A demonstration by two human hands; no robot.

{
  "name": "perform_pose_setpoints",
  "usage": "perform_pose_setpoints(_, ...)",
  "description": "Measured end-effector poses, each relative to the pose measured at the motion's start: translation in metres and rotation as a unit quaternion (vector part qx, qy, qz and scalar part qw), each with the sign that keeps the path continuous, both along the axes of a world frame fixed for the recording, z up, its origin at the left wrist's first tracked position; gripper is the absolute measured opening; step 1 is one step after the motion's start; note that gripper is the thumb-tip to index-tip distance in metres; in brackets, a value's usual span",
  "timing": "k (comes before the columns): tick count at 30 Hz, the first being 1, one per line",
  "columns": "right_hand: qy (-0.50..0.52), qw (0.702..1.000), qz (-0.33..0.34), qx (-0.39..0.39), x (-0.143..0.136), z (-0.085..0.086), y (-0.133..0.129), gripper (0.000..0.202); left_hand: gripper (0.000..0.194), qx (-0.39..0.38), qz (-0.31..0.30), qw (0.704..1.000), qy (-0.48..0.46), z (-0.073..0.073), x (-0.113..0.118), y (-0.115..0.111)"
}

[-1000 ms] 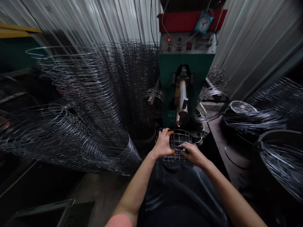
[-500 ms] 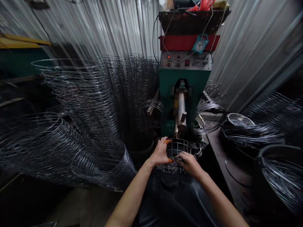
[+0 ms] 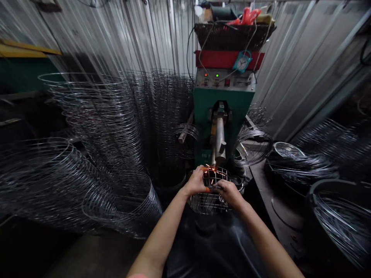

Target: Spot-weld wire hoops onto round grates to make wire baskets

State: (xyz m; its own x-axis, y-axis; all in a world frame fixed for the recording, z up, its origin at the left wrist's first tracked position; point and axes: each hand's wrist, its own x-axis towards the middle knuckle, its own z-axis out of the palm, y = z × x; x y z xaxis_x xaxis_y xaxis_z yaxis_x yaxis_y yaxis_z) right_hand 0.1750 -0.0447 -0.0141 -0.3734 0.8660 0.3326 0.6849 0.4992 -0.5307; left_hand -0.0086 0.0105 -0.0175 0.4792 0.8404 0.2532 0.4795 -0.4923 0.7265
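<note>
A round wire basket (image 3: 207, 206) of silvery mesh sits in front of my apron, below the tip of a spot welder's electrode arm (image 3: 220, 141). Orange sparks (image 3: 213, 168) fly where that tip meets the far part of the mesh. My left hand (image 3: 195, 182) is closed on the basket's left side, with orange covers on the thumb and a finger. At the near side of the mesh, my right hand (image 3: 231, 193) is closed in a pinch. A small grey piece shows at its fingertips, too small to make out.
Tall stacks of wire rings (image 3: 98, 116) crowd the left. The green welder body (image 3: 224, 96) carries a panel with lamps and a blue clock (image 3: 242, 61). On the right are wire coils (image 3: 301, 166), a bench (image 3: 268, 193) and a dark bucket (image 3: 313, 200) of wires.
Sparks now fly at the electrode tip, and a green lamp has lit beside the red one. Both hands stay at the basket, slightly shifted. The camera view has tilted a little upward.
</note>
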Motion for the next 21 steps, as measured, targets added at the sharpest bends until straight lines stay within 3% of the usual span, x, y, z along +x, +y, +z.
perform_pose_setpoints(5,-0.002,0.999,-0.028,0.020,0.003,-0.011,-0.003,0.019,0.088,0.003,0.029,1.000,0.011,-0.003,0.004,0.001)
perform_pose_setpoints(13,-0.006,0.996,-0.080,0.033,0.001,-0.014,0.018,0.024,0.079,0.025,0.044,0.999,0.019,0.000,0.011,0.024)
perform_pose_setpoints(18,0.099,0.987,-0.118,0.055,0.003,-0.018,-0.007,0.026,0.086,0.020,0.049,0.998,0.023,-0.005,0.010,0.022)
perform_pose_setpoints(21,0.178,0.972,-0.151,0.002,0.009,-0.024,-0.032,0.024,0.091,0.012,0.059,0.998,0.027,-0.005,0.012,0.028)
